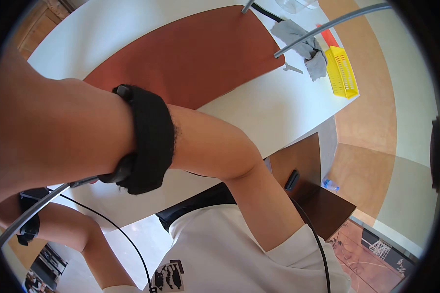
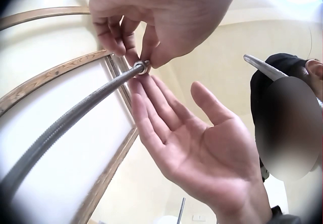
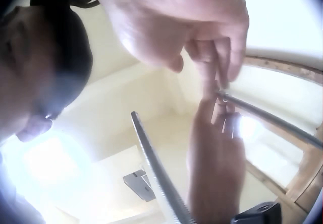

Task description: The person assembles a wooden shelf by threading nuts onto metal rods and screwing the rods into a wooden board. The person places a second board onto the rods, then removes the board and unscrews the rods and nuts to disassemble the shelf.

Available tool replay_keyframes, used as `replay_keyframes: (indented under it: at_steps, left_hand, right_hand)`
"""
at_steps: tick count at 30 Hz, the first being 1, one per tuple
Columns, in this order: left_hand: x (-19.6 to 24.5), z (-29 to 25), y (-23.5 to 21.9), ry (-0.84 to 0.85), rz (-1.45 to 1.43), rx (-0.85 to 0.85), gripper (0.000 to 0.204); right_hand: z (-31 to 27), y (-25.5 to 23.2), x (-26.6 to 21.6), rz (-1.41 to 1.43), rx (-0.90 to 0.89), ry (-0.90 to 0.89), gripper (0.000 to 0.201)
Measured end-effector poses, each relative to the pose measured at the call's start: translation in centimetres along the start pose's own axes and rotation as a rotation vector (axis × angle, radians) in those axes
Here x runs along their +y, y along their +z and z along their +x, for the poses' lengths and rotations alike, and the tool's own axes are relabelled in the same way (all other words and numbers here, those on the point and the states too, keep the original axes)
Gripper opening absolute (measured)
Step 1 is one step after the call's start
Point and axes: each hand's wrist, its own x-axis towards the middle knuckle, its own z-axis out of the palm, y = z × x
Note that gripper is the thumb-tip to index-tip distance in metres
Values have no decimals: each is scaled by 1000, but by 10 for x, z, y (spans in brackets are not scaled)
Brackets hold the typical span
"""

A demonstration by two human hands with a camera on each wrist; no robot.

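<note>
Thumb and finger of my left hand (image 2: 166, 17) pinch a small metal nut (image 2: 142, 67) at the tip of a long threaded rod (image 2: 70, 118). From below, my right hand (image 2: 202, 153) holds its palm up and its fingers nearly straight, fingertips beside the nut and thumb apart. In the right wrist view, my right hand (image 3: 186, 22) reaches down to the end of the rod (image 3: 272, 118), where my left hand (image 3: 214, 163) meets it. Both hands are outside the head view, which shows the forearms.
A second threaded rod (image 3: 156, 168) stands nearby. On the white table (image 1: 259, 110) lie a reddish-brown board (image 1: 190, 53), a grey cloth (image 1: 298, 41), a small wrench (image 1: 293, 68) and a yellow basket (image 1: 341, 73). Black cables (image 1: 107, 220) run past the arms.
</note>
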Motion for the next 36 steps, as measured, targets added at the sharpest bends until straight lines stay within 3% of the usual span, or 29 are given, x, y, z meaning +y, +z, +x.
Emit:
replay_keyframes:
  at_steps: [11, 13, 19, 21, 23, 25, 27, 29, 31, 33, 35, 36]
  left_hand:
    - [2, -9, 15, -114, -47, 37, 33]
    - [1, -11, 13, -132, -36, 44, 33]
    - [6, -13, 11, -155, 14, 67, 33]
    - [-22, -19, -21, -153, 49, 74, 33]
    - [-96, -20, -119, -137, 115, 84, 32]
    - [-75, -20, -103, -145, 197, 146, 33]
    - [-103, -46, -127, -177, -283, 383, 25]
    - [-88, -32, -104, -22, -171, 304, 20]
    - [-79, -41, -105, -254, 22, 366, 28]
    - [-77, -37, -103, -257, -90, 345, 28]
    - [-76, -31, -90, -243, -238, 431, 28]
    - [-105, -35, -116, -200, -249, 398, 27]
  right_hand:
    - [-1, -7, 5, 20, -62, 154, 32]
    - [-2, -34, -7, 44, -72, 183, 33]
    - [-6, -47, -15, 137, -83, 246, 38]
    - [-9, -41, -20, 188, -83, 263, 39]
    - [-9, -22, -17, 272, -77, 272, 41]
    - [-12, -26, -20, 389, -70, 272, 42]
    - [-11, -29, -17, 504, -66, 258, 43]
    - [-9, -20, -18, 600, -72, 255, 45]
    - [-6, -9, -16, 658, -90, 239, 46]
    - [-8, -8, -20, 706, -118, 222, 48]
    - [-5, -2, -18, 755, -147, 214, 49]
    - [-4, -1, -16, 778, -160, 214, 50]
